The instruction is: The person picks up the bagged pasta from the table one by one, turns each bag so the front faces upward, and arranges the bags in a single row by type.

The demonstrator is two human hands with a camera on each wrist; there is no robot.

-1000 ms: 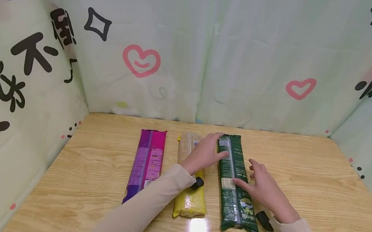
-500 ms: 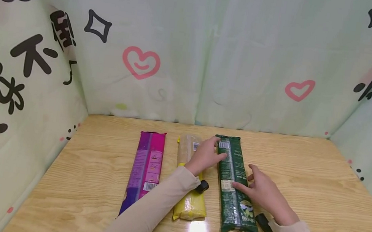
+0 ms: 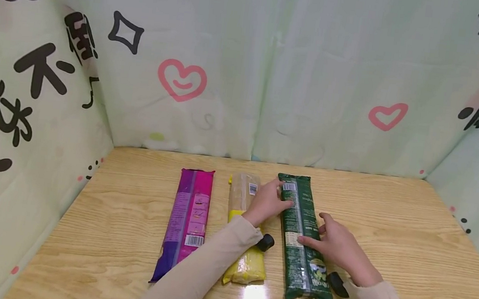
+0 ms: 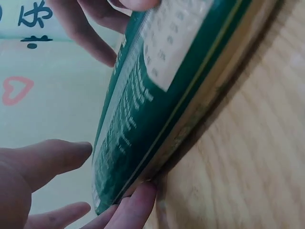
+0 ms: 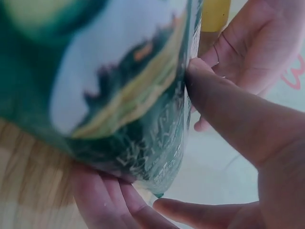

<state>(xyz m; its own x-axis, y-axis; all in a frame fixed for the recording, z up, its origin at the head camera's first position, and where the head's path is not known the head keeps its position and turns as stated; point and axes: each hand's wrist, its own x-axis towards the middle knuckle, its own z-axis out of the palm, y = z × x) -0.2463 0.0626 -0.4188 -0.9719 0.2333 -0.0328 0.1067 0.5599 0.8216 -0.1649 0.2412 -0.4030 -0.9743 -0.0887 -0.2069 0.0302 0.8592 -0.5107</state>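
A long dark green pasta packet (image 3: 298, 269), with a barcode at its far end and a food picture near its near end, lies on the table. My left hand (image 3: 265, 204) holds its far left edge, thumb over the top face and fingers low along the side, as the left wrist view shows. On the opposite long side, my right hand (image 3: 339, 245) grips the packet around its middle. Its thumb (image 5: 224, 102) presses the top face, while the other fingers (image 5: 102, 198) reach to the lower edge.
Left of the green packet lies a yellow packet (image 3: 248, 266) with a clear window, partly under my left forearm. Farther left is a purple and pink packet (image 3: 188, 212). The wooden table (image 3: 417, 229) is enclosed by printed curtains (image 3: 328, 71).
The left hand has drawn slightly nearer along the green packet's edge. The right hand has lowered slightly, its thumb still on the packet. All three packets stay practically in place.
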